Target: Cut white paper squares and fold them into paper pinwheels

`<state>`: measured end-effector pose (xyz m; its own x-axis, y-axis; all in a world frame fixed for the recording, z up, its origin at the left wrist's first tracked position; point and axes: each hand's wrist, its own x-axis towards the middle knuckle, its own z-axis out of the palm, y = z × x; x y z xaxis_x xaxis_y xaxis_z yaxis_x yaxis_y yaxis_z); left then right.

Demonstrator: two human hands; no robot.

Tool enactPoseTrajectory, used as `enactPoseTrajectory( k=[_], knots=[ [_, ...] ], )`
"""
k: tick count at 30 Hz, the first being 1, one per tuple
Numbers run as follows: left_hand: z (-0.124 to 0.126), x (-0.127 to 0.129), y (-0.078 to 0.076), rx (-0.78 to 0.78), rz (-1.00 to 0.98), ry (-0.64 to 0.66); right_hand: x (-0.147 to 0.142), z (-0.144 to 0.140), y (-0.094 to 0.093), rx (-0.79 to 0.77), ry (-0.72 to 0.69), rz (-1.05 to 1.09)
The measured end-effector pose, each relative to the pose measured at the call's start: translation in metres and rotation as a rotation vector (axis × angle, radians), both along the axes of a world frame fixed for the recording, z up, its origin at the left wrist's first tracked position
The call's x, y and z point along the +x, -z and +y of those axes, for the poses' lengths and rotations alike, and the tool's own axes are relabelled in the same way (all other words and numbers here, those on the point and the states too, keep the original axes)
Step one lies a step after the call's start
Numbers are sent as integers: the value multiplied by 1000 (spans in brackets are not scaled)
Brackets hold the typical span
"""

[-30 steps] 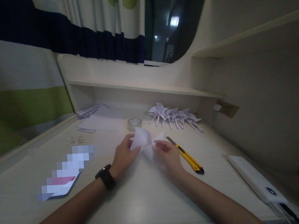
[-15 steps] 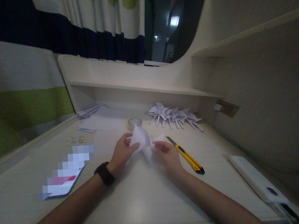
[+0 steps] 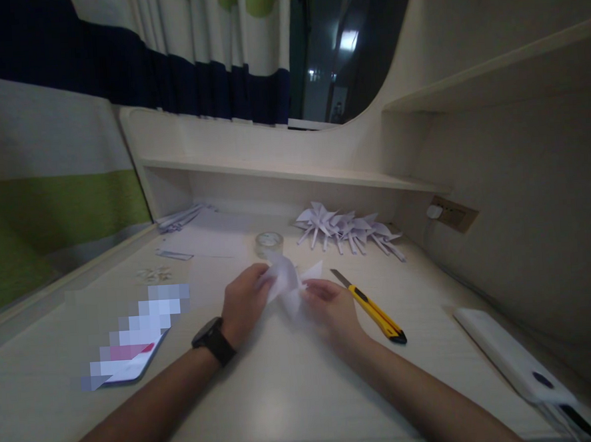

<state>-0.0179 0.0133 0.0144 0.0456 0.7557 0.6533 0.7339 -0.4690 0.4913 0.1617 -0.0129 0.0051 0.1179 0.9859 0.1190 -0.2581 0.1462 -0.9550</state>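
Observation:
A white paper pinwheel [image 3: 290, 285], slightly blurred, is held above the desk between my two hands. My left hand [image 3: 247, 300], with a black watch on its wrist, is closed on one blade at the left side. The fingers of my right hand [image 3: 331, 305] pinch the pinwheel near its middle from the right; the exact spot under the fingertips is hidden. Just right of that hand lies a yellow utility knife [image 3: 376, 313] with its blade out. Behind the pinwheel sits a roll of clear tape [image 3: 269, 241].
Several paper pinwheels on sticks [image 3: 343, 225] lie in a row at the back. Paper sheets [image 3: 206, 236] and rolled paper sticks [image 3: 185, 218] are at the back left. A phone [image 3: 138, 350] and small pale bits [image 3: 154, 274] lie left; a white power bank [image 3: 508, 355] with a cable lies right.
My left hand has turned, its knuckles now more over the top, and the left blade it holds has bent inward. My right hand keeps its place at the pinwheel.

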Motion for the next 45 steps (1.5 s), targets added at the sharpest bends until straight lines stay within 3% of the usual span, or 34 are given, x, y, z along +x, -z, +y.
enactPoseTrajectory(
  k=[3,6,11,19,23,29,35,41,45],
  knots=[
    [3,-2,4,129,194,90,1,1,1,-5,5,-5],
    [1,-5,2,203,445,38,2,4,5,1,12,10],
    [-14,-8,-10,153,789,-24,2,9,7,45,47,-42],
    [-25,3,-16,30,918,-53,3,2,1,157,136,-506],
    [-25,6,-14,-30,885,-37,3,2,0,168,173,-613],
    [-29,5,-21,32,866,-26,3,-2,-5,176,204,-667],
    [-29,14,-18,-153,749,-51,1,-3,-3,182,215,-685],
    [-18,2,-19,-315,240,21,1,-3,-2,209,226,-698],
    [-13,-22,-23,-449,-159,-82,0,-3,-2,176,216,-677]
  ],
)
